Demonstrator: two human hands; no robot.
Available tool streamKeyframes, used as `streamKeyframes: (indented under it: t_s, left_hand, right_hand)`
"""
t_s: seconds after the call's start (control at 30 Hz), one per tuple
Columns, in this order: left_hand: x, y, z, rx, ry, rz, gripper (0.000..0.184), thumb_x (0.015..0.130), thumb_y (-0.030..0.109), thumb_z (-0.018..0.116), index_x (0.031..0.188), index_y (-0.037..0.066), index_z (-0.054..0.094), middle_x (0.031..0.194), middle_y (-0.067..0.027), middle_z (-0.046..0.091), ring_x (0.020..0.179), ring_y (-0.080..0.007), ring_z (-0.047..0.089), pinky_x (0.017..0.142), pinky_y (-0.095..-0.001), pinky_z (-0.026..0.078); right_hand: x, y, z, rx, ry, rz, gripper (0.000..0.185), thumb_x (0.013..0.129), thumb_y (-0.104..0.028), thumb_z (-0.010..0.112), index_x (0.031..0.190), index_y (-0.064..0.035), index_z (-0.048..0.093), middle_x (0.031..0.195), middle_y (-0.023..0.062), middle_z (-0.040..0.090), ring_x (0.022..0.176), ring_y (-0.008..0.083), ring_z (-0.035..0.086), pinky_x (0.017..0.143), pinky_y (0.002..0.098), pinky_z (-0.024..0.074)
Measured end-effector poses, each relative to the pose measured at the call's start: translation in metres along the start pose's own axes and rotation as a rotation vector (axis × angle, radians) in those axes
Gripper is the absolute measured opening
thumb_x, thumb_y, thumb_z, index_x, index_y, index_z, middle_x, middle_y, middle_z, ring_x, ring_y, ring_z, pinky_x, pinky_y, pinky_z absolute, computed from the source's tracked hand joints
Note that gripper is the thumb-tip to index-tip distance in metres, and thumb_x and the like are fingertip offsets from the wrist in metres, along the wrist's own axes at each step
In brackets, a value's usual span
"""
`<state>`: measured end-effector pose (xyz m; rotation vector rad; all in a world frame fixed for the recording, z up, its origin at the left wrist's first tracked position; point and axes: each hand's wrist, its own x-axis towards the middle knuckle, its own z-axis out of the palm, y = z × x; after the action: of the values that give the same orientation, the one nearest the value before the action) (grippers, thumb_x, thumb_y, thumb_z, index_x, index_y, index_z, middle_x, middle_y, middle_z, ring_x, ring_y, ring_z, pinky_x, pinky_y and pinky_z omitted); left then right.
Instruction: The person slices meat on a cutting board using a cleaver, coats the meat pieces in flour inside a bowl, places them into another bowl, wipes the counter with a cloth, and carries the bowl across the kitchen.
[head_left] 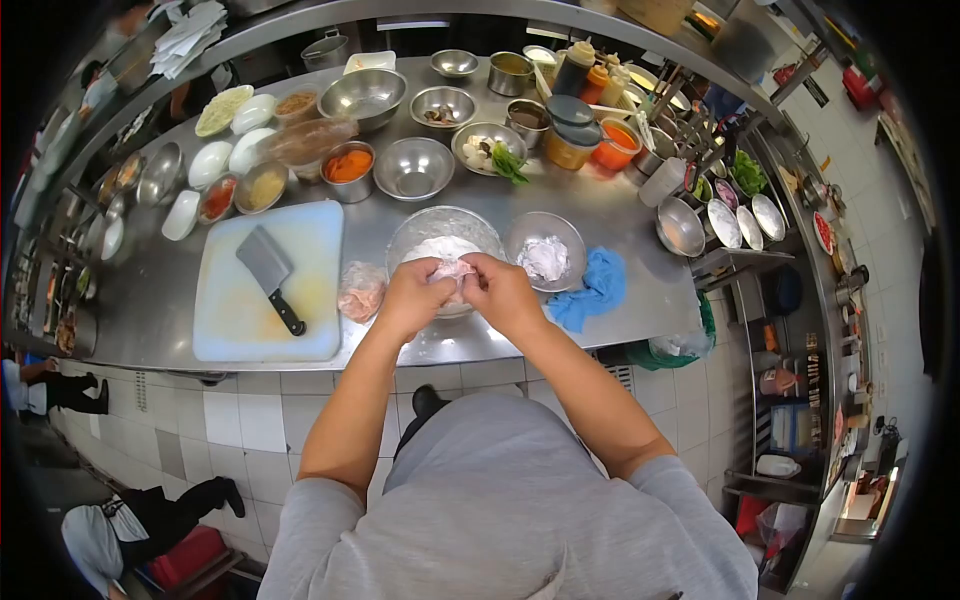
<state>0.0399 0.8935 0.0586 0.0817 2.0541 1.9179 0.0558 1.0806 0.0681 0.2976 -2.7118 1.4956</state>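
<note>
Both hands meet over a wide metal bowl [402,232] of white flour [440,247]. Between the fingers of my left hand [415,300] and my right hand [508,298] is a flour-dusted piece of raw meat [455,268], pinched from both sides. Just left of the bowl lies a clear plastic bag of pale pink raw meat [361,291]. On the right, a smaller metal bowl [518,228] contains white-coated pieces [544,259]. A crumpled blue cloth or glove [592,287] rests beside it.
A cleaver [266,262] lies on the white cutting board [217,320] at left. Several metal bowls, including an unfilled one [414,168], and orange food tubs [617,145] line the back. Sauce bottles [576,68] stand behind. A shelf rack [770,400] is at right.
</note>
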Motion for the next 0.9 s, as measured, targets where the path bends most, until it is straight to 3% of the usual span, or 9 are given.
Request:
streamKeyframes:
  t_s: [0.13,0.3,0.4,0.57,0.63,0.7,0.77,0.83,0.9]
  left_hand:
    - [0.004,-0.012,-0.001,-0.216,-0.014,-0.019,0.023,0.091,0.005,0.062,0.108,-0.007,0.072,0.095,-0.0071,0.073,0.081,-0.0108,0.066,0.073,-0.0264,0.053]
    - [0.005,-0.009,-0.005,-0.253,0.035,-0.026,0.020,0.091,0.005,0.063,0.105,-0.005,0.074,0.092,-0.0061,0.073,0.077,-0.0108,0.065,0.070,-0.0258,0.051]
    - [0.005,-0.002,-0.004,-0.149,0.044,-0.010,0.018,0.092,0.006,0.064,0.103,-0.004,0.074,0.089,-0.0048,0.072,0.076,-0.0105,0.064,0.069,-0.0259,0.050]
    - [0.010,0.010,-0.005,-0.046,0.031,-0.001,0.014,0.091,0.008,0.067,0.097,-0.002,0.073,0.084,-0.0020,0.070,0.074,-0.0084,0.061,0.066,-0.0253,0.048]
    - [0.018,0.008,-0.004,0.242,0.061,0.125,0.015,0.090,0.012,0.070,0.097,-0.001,0.073,0.083,-0.0070,0.073,0.075,-0.0156,0.066,0.069,-0.0304,0.052]
    - [0.027,0.010,-0.001,0.594,0.122,0.185,0.017,0.089,0.015,0.070,0.098,0.000,0.074,0.086,-0.0113,0.075,0.079,-0.0219,0.070,0.073,-0.0345,0.054]
    - [0.042,0.005,-0.001,0.946,0.185,0.243,0.019,0.089,0.017,0.071,0.100,0.002,0.074,0.089,-0.0157,0.076,0.082,-0.0282,0.073,0.076,-0.0385,0.056]
    - [0.064,-0.013,-0.004,1.288,-0.129,0.106,0.033,0.091,0.031,0.072,0.103,0.001,0.076,0.102,-0.0221,0.075,0.093,-0.0392,0.074,0.083,-0.0460,0.057]
    - [0.079,-0.013,-0.002,1.233,-0.333,0.006,0.028,0.091,0.027,0.072,0.105,0.003,0.076,0.105,-0.0222,0.076,0.098,-0.0378,0.074,0.086,-0.0453,0.057]
  right_hand:
    - [0.003,0.017,0.000,0.202,0.034,0.078,0.032,0.093,-0.012,0.065,0.122,0.0010,0.069,0.089,0.0153,0.075,0.075,0.0186,0.072,0.071,0.0339,0.0577]
    - [0.008,-0.004,-0.013,0.871,0.018,0.409,0.028,0.098,-0.010,0.064,0.122,0.0046,0.069,0.091,0.0049,0.072,0.073,0.0110,0.066,0.068,0.0253,0.0555]
    - [0.007,0.011,-0.008,0.610,-0.218,0.253,0.030,0.099,-0.013,0.066,0.124,0.0037,0.068,0.094,0.0056,0.072,0.076,0.0093,0.066,0.069,0.0244,0.0556]
    - [0.004,0.028,-0.003,0.771,-0.160,0.302,0.038,0.098,-0.018,0.071,0.129,0.0033,0.066,0.098,0.0071,0.072,0.077,0.0107,0.067,0.070,0.0257,0.0564]
    - [-0.001,0.034,-0.007,0.825,-0.150,0.358,0.043,0.097,-0.020,0.072,0.133,0.0029,0.064,0.102,0.0104,0.073,0.075,0.0141,0.068,0.071,0.0276,0.0572]
    - [-0.014,0.042,-0.018,-0.129,0.329,-0.059,0.058,0.095,-0.026,0.075,0.143,0.0008,0.056,0.116,0.0193,0.069,0.083,0.0267,0.071,0.076,0.0340,0.0588]
    - [-0.029,0.057,-0.035,-0.094,0.376,-0.051,0.062,0.094,-0.028,0.075,0.146,-0.0007,0.053,0.125,0.0211,0.063,0.096,0.0319,0.067,0.085,0.0381,0.0560]
    - [-0.047,0.075,-0.058,-0.042,0.473,-0.035,0.071,0.093,-0.032,0.076,0.151,-0.0036,0.048,0.142,0.0247,0.053,0.121,0.0423,0.059,0.102,0.0461,0.0505]
    - [-0.061,0.130,-0.064,-0.287,0.561,-0.050,0.070,0.094,-0.030,0.074,0.152,-0.0036,0.046,0.146,0.0250,0.049,0.122,0.0409,0.057,0.102,0.0459,0.0494]
